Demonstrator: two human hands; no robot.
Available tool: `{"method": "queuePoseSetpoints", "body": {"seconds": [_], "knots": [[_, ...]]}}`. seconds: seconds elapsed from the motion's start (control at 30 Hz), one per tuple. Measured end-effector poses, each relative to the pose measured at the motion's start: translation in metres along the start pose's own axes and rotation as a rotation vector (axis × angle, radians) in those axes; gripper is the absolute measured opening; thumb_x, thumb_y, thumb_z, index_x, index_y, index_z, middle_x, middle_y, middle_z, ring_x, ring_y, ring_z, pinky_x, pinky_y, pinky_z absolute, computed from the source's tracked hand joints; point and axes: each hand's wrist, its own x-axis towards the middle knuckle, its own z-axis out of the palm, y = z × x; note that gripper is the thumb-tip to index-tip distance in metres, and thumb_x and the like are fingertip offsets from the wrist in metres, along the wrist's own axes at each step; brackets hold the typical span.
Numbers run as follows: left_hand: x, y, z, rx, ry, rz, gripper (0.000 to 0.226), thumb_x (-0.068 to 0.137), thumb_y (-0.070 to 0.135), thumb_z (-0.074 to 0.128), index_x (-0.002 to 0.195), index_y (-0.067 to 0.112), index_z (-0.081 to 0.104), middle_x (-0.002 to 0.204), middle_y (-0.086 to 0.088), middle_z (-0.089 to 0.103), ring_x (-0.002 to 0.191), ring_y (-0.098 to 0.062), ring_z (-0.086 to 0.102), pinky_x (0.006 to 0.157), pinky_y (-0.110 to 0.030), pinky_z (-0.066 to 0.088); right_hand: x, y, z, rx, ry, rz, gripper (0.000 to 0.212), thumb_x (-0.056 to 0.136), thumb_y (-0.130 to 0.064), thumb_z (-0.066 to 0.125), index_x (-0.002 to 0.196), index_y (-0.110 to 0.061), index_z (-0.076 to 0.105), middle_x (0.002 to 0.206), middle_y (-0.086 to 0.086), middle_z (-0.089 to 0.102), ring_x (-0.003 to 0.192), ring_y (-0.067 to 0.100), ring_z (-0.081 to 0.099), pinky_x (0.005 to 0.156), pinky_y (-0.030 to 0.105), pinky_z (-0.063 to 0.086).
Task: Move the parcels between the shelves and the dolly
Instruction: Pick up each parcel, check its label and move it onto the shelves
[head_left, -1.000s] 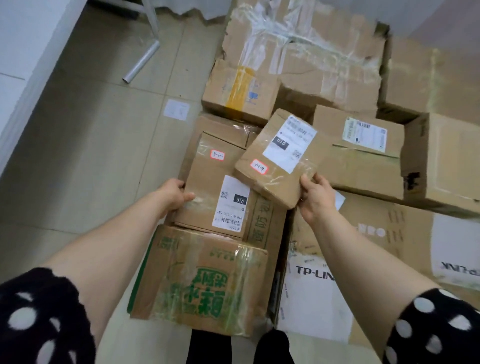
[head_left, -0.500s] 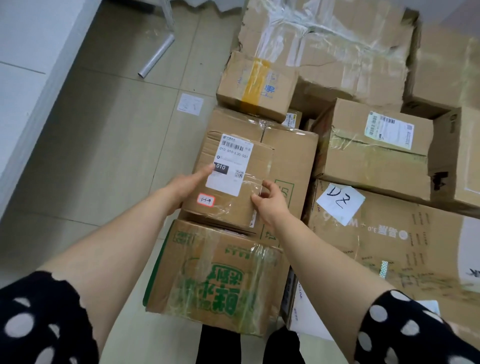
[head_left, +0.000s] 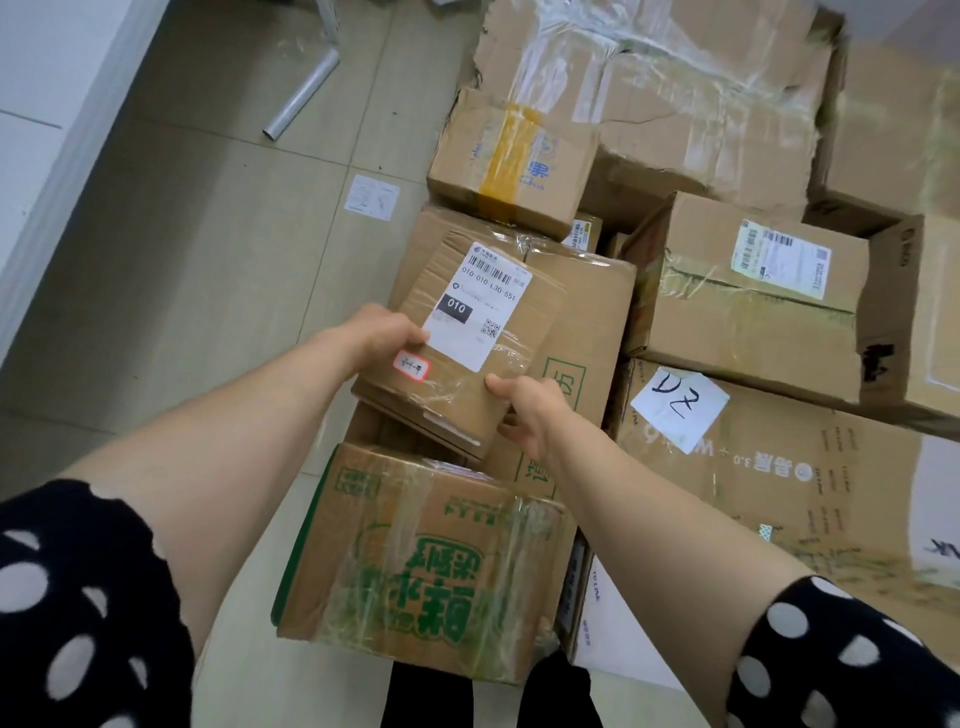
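The small parcel (head_left: 467, 343) hides the box beneath it, and the frame's right edge crops the rightmost carton (head_left: 930, 312).

Head camera looks steeply down, close over stacked parcels (head_left: 571, 312) and floor (head_left: 208, 260).

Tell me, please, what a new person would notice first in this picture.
First, both hands, the left hand and the right hand, grip a small taped parcel with a white label at the centre. Below it is a box with green print, and at right a paper marked "DZ".
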Motion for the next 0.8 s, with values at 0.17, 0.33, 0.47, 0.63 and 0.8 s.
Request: {"method": "queuePoseSetpoints", "body": {"seconds": [0.17,0.33,0.47,0.63,0.8], "knots": [[0.018,0.027,-0.007,0.093,0.009,0.116,0.072,0.08,0.026,0.073,0.142,0.008,0.041,0.145,-0.011,0.045,0.131,-0.029,0.045,0.11,-0.037,0.033,-0.007,0.004,0.022,0.077,-0.075,0.068,0.043,0.087,-0.008,0.066,0.126,-0.007,0.048,0.115,0.012,0.063,0.101,0.029,0.061,0.072,0.04,0.053],[0.018,0.028,-0.014,0.186,0.147,0.063,0.118,0.052,0.053,0.081,0.149,0.016,0.024,0.15,-0.008,0.035,0.138,-0.031,0.032,0.115,-0.049,0.021,-0.01,-0.006,-0.003,0.221,0.168,-0.02,0.034,0.078,-0.04,0.057,0.102,-0.016,0.061,0.1,0.007,0.064,0.079,0.021,0.057,0.07,0.032,0.05],[0.003,0.007,-0.014,-0.201,0.168,-0.206,0.135,0.058,0.051,0.085,0.152,0.009,-0.002,0.158,-0.012,0.015,0.145,-0.029,0.016,0.114,-0.047,0.017,0.005,-0.037,-0.041,-0.157,0.552,-0.317,0.061,0.086,-0.053,0.039,0.133,-0.015,0.05,0.135,0.007,0.05,0.121,0.03,0.046,0.104,0.046,0.034],[-0.012,-0.002,-0.002,-0.387,-0.076,-0.237,0.089,0.077,0.043,0.073,0.148,0.015,0.028,0.151,-0.012,0.033,0.138,-0.034,0.03,0.112,-0.041,0.024,0.032,-0.083,-0.045,-0.361,0.214,-0.313,0.081,0.08,-0.078,0.039,0.135,-0.02,0.05,0.134,0.002,0.053,0.124,0.027,0.048,0.111,0.042,0.029],[-0.012,-0.003,-0.003,-0.475,0.035,-0.201,0.018,0.085,0.025,0.069,0.093,0.015,0.056,0.088,0.001,0.058,0.065,-0.006,0.044,0.046,-0.015,0.034,0.037,-0.078,-0.042,-0.577,-0.013,-0.212,0.066,0.073,-0.075,0.056,0.112,-0.021,0.063,0.104,-0.002,0.069,0.093,0.018,0.065,0.09,0.032,0.048]]}}
